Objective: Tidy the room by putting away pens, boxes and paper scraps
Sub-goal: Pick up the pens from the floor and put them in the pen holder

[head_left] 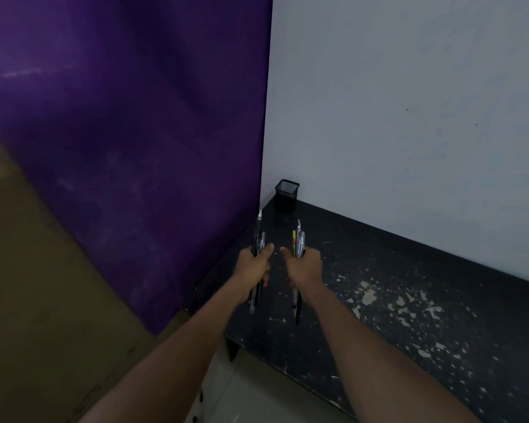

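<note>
Head view shows the left hand (255, 267) curled round a bundle of pens (259, 238), tips pointing away. Just right of it, not touching, the right hand (305, 267) grips a second bundle (298, 241) the same way. Under both lies a black, paint-flecked table (409, 306). Beyond the fists, a black mesh pen cup (286, 195) stands in the table's far corner, where a purple backdrop (135, 148) meets a grey wall (409, 102).

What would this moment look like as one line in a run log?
left hand: grips left pens | right hand: grips right pens | cup: upright on table, far corner | status: neither bundle in cup yet
</note>
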The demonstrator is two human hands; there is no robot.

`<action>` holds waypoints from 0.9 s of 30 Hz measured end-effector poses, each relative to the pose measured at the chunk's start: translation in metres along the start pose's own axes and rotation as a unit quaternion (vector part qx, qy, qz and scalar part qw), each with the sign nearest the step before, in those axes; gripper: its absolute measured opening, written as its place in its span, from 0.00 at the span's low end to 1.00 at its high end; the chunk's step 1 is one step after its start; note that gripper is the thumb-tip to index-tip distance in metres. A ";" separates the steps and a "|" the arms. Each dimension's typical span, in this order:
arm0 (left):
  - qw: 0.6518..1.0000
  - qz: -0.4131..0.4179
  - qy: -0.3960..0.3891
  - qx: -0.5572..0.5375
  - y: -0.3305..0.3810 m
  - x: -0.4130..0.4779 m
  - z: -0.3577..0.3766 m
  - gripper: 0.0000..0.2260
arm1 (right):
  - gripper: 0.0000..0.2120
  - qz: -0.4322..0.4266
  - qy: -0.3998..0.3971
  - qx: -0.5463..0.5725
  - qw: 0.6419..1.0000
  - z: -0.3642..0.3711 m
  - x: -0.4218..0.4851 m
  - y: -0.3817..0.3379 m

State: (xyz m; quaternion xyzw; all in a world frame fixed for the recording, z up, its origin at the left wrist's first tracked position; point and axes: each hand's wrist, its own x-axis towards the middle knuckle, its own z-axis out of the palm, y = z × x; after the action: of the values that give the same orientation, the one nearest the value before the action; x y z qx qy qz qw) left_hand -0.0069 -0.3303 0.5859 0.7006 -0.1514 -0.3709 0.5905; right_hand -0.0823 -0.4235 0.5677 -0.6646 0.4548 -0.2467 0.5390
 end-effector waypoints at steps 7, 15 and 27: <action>0.999 0.017 -0.024 0.019 0.010 0.049 0.006 0.10 | 0.17 -0.016 0.042 0.003 0.999 0.005 0.039 -0.007; 0.998 0.039 -0.044 0.028 0.027 0.101 0.011 0.09 | 0.17 -0.033 0.084 0.020 0.996 0.011 0.084 -0.015; 0.999 0.046 -0.013 0.018 0.061 0.190 0.043 0.08 | 0.21 -0.056 0.090 0.028 0.994 -0.005 0.190 -0.038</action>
State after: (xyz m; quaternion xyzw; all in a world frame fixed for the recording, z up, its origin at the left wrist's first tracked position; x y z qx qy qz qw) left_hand 0.1063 -0.5004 0.5775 0.6988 -0.1978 -0.3496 0.5919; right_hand 0.0142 -0.5910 0.5744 -0.6488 0.4560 -0.3482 0.4999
